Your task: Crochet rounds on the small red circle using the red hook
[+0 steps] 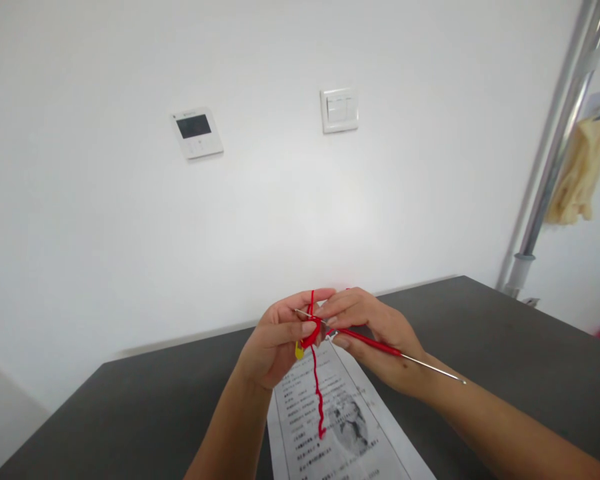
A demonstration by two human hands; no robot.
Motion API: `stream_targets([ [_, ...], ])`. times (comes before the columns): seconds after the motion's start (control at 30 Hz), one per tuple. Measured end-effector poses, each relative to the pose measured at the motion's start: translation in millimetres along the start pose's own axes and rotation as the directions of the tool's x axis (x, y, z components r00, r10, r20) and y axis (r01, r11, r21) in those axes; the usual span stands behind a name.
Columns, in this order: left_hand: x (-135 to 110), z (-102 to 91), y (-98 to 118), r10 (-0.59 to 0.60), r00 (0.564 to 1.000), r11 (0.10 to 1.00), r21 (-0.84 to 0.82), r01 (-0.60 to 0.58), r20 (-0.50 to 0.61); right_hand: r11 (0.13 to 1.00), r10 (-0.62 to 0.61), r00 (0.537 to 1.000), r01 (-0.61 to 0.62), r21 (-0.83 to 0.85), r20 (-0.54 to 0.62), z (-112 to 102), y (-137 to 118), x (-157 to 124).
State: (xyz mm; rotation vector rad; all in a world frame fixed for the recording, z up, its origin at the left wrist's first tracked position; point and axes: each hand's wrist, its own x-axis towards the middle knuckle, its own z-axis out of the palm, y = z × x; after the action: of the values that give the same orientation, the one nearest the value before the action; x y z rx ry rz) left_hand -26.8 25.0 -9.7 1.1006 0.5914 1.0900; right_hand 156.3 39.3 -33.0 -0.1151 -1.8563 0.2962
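My left hand (275, 340) is closed, pinching a small piece of red crochet work (311, 335) with a yellow marker (299, 351) hanging at its lower edge. Red yarn (317, 393) runs up over my left index finger and a kinked tail hangs down over the paper. My right hand (375, 330) is closed on a crochet hook (380, 347) with a red handle and a metal shaft; its thin tip passes through the red work toward the left. Both hands meet above the dark table (505, 347).
A printed instruction sheet (340, 427) lies on the table under my hands. On the white wall behind hang a small control panel (197, 132) and a light switch (339, 110). A metal pole (555, 153) with a beige cloth (583, 170) stands at right.
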Motion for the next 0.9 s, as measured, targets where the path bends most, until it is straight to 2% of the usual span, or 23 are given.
stream_targets([
  [0.13,-0.1,1.2,0.8,0.025,1.0,0.999,-0.031,-0.025,-0.003,0.994,0.075,0.997,-0.075,0.074,0.004,-3.9,-1.9,0.4],
  [0.3,-2.2,2.4,4.7,0.15,0.987,0.984,-0.11,-0.143,0.057,0.96,0.189,0.98,-0.17,0.22,-0.065,-4.8,-6.8,-0.8],
  [0.47,-6.8,4.3,8.5,0.152,0.985,0.984,-0.105,-0.143,0.086,0.842,0.425,0.902,-0.36,0.402,-0.081,-6.1,-9.7,-0.7],
  [0.53,-8.6,4.3,9.9,0.135,0.987,0.987,-0.094,-0.127,0.091,0.844,0.419,0.905,-0.361,0.395,-0.069,-8.2,-10.9,-0.1],
  [0.73,-8.3,3.5,12.8,0.083,0.99,0.995,-0.071,-0.075,0.113,0.908,0.297,0.955,-0.273,0.317,-0.027,-17.0,-12.4,1.1],
  [0.9,-7.8,0.1,13.5,0.069,0.99,0.997,-0.031,-0.066,0.121,0.937,0.181,0.979,-0.199,0.288,0.09,-25.8,-13.6,4.0],
])
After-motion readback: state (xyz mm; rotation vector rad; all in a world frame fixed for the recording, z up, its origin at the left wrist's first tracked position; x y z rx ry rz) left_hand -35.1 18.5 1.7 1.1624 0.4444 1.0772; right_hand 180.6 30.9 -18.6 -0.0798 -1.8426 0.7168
